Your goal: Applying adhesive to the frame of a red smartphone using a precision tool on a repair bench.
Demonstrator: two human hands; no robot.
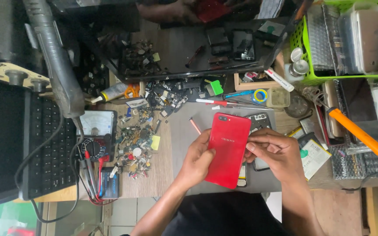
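Observation:
A red smartphone (227,148) with its glossy back facing up is held over the grey work mat (184,131). My left hand (196,161) grips its left edge and underside. My right hand (275,154) pinches its right edge with the fingertips. Under the phone lies another opened phone body (259,121), partly hidden by the red one and my right hand.
A pile of small parts and screws (135,146) lies left of the mat, beside a multimeter (96,131) with red and black leads. A black keyboard (49,150) sits at far left. An orange-handled soldering iron (355,130) and a green basket (329,48) stand right. Tweezers and a red screwdriver (217,102) lie behind.

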